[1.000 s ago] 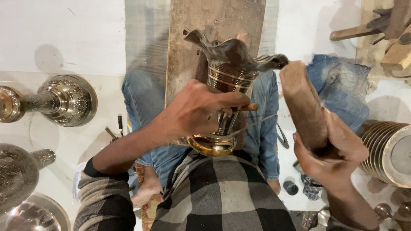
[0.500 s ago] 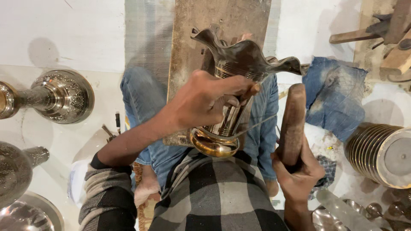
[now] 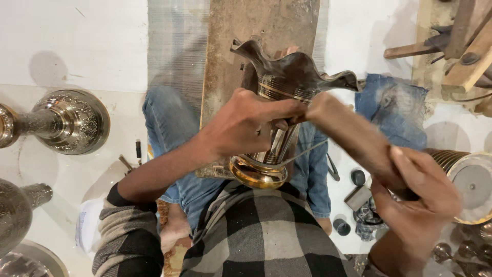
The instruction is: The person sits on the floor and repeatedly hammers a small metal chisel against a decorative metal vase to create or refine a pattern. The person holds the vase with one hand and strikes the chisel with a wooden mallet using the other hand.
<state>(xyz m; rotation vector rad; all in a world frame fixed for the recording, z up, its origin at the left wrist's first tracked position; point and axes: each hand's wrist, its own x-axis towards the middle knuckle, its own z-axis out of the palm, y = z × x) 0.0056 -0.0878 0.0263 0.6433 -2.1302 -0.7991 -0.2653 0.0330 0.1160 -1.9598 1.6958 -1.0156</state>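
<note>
A brass vase [image 3: 287,82] with a wavy, flared rim lies across my lap on a worn wooden plank [image 3: 241,36], its round foot [image 3: 259,174] toward my chest. My left hand [image 3: 246,123] is closed around the vase's neck, pinching a thin metal tool against it. My right hand [image 3: 420,195] grips a thick wooden mallet [image 3: 353,133], whose blurred head meets the tool at the vase's neck.
Engraved metal vases [image 3: 66,120] lie on the white floor at left, another [image 3: 15,215] below. A ribbed metal vessel [image 3: 469,179] sits at right, with small tools [image 3: 356,197] and a blue cloth [image 3: 394,110] near it. Wooden hammers [image 3: 451,41] lie top right.
My right hand has swung the wooden mallet from upright down and leftward onto the tool at the vase's neck. My left hand stays on the vase.
</note>
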